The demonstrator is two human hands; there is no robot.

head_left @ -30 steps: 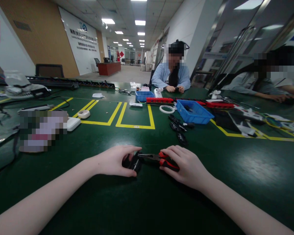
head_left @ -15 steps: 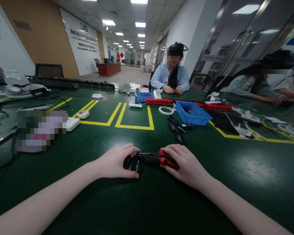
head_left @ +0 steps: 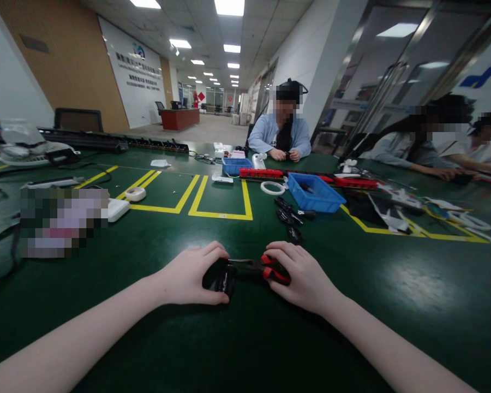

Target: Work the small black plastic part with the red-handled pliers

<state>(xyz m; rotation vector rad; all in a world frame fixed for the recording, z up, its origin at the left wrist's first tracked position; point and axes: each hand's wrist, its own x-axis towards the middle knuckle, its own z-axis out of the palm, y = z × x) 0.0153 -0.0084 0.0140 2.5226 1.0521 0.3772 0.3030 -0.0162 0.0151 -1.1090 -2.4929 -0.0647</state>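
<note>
My left hand (head_left: 200, 274) grips a glossy black plastic part (head_left: 226, 281) between thumb and fingers, low over the green table (head_left: 245, 344). What kind of part it is I cannot make out. In my right hand (head_left: 297, 275) are long-nose pliers (head_left: 270, 268) with red and black handles. Their slim jaws point left and reach the upper end of the black part, by my left fingertips. Whether the jaws pinch anything there is too small to tell. Beyond my right hand lies a loose pile of black parts (head_left: 288, 215).
A blue bin (head_left: 317, 197) with dark items stands behind the pile, beside a white ring (head_left: 272, 188) and red strips (head_left: 261, 173). To the left lie a tape roll (head_left: 135, 194) and a white box (head_left: 118, 210). A person (head_left: 281, 134) sits opposite; others sit at the right.
The view has shifted slightly, so the background sits a little further left. Both hands keep their grips; the pliers' jaws stay at the top of the black part.
</note>
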